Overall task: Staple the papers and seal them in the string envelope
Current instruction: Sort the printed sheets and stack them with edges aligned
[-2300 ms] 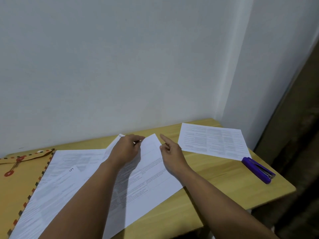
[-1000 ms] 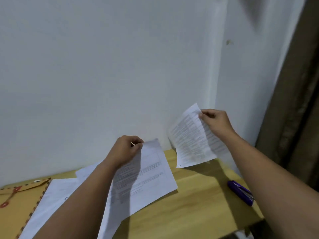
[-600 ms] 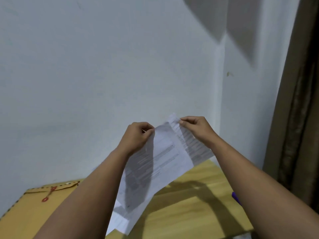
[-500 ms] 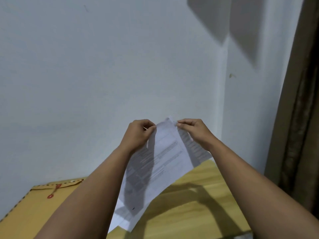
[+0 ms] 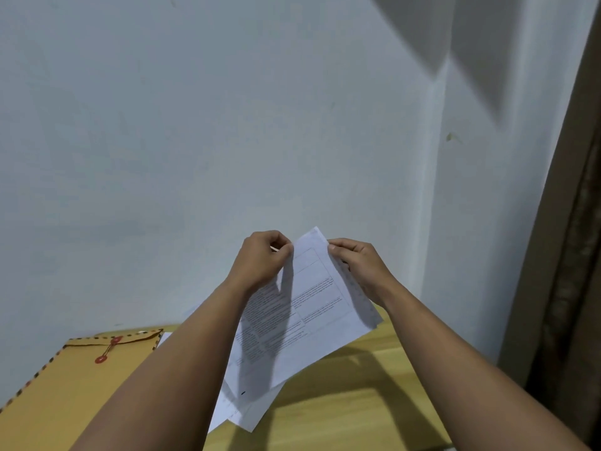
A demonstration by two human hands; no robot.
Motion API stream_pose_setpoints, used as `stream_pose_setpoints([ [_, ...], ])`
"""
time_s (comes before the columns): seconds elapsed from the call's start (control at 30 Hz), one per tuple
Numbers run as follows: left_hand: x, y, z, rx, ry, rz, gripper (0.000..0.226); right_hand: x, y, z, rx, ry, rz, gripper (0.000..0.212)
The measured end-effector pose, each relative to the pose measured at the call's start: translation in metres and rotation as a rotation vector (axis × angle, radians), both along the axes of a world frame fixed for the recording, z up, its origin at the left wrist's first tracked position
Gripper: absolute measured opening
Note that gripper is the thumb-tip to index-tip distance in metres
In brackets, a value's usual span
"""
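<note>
At the left end of the wooden worktop (image 5: 341,418) lies the envelope (image 5: 65,385), brown with a dashed red-and-dark border along its edges. Its flap is down, and a red string (image 5: 109,349) runs between two red discs near the back edge. No writing shows on its face.

Right of it, both forearms reach forward and lift the papers (image 5: 302,323) off the worktop, in front of the wall. The left hand (image 5: 260,262) has its fingers curled and pinches the upper left edge of the stack between thumb and fingertips. The right hand (image 5: 357,265) pinches the upper right edge, thumb on the front sheet. The sheets are not squared: one corner sticks up between the hands, and lower corners fan out below toward the near edge. The front sheet carries a ruled table with blocks of small print, too fine to read. A small dark mark sits near its lower corner.

Under the raised papers the wood is bare and shadowed, out to the right edge. The back edge meets the wall (image 5: 195,157); past the right edge hangs a brown curtain (image 5: 572,255).
</note>
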State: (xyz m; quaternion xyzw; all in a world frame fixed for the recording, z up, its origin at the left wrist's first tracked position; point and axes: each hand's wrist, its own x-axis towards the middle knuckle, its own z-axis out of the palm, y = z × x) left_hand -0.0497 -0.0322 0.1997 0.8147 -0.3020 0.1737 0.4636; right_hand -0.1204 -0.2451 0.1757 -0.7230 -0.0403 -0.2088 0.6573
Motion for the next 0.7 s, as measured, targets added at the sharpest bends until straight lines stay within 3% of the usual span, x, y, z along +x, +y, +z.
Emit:
stream_pose_setpoints([
  [0.27,0.015,-0.007,-0.026,0.084,0.026,0.030,0.015,0.022,0.006,-0.031,-0.102,-0.189,-0.193,0.022],
  [0.4,0.019,-0.007,-0.039,0.098,0.041,-0.010,0.015,0.026,0.008,-0.043,-0.096,-0.164,-0.221,0.011],
  [0.7,0.032,-0.006,-0.059,0.135,0.043,-0.021,0.013,0.038,0.009,-0.058,-0.128,-0.119,-0.222,0.022],
])
